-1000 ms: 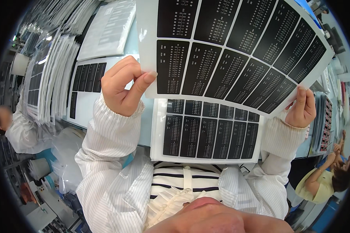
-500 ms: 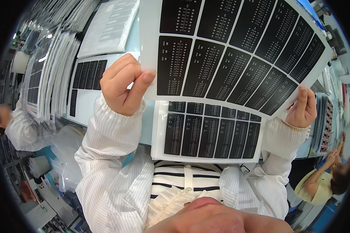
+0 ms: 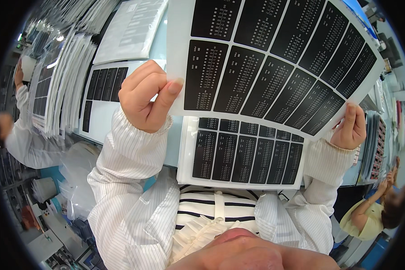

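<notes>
A large white sheet of black labels is held up between both my hands, bowed slightly and raised above the table. My left hand pinches its lower left edge between thumb and fingers. At the lower right corner, my right hand grips it the same way. The black panels bear small white squares and lettering in rows. Beneath the raised sheet lies a stack of similar label sheets close to my body, its far part hidden behind the held one.
Left of me lies a partly covered label sheet, with a plastic-wrapped pack beyond it. A tall pile of bagged sheets stands farther left. One co-worker is at far left, another at right beside stacked material.
The held sheet and my left hand have shifted slightly right; my right hand stays nearly in place. At far left, the co-worker's arm has risen into view.
</notes>
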A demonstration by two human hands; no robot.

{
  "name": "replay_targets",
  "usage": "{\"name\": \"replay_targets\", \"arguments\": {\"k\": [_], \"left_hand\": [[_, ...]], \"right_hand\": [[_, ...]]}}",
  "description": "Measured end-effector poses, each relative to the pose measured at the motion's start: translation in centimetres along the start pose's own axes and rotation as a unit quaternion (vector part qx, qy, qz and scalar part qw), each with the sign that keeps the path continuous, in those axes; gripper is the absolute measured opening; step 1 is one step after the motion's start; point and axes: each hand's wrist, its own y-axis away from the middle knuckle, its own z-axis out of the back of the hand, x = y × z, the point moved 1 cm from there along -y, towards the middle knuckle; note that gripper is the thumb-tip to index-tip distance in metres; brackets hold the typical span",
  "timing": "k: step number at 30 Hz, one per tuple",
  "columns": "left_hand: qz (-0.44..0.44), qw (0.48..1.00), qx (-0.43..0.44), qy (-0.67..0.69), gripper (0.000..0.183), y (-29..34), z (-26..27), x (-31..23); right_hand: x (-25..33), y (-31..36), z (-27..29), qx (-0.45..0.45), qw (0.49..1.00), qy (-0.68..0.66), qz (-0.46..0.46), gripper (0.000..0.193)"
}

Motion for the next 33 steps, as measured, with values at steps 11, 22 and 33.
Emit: {"name": "replay_targets", "arguments": {"k": [11,22,33], "left_hand": [[-0.008,1.0,-0.008,-0.005,0.026,0.17,0.14,-0.11],[-0.022,0.999,-0.006,-0.022,0.026,-0.06,0.36,-0.15],[-0.054,0.997,-0.031,-0.034,0.027,0.25,0.5,0.22]], "right_hand": [[0.09,0.36,0.21,0.001,1.0,-0.013,-0.02,0.021],[-0.37,0.42,0.35,0.006,0.999,-0.047,-0.022,0.019],[0.56,0.63,0.13,0.002,0.999,-0.043,-0.013,0.019]]}}
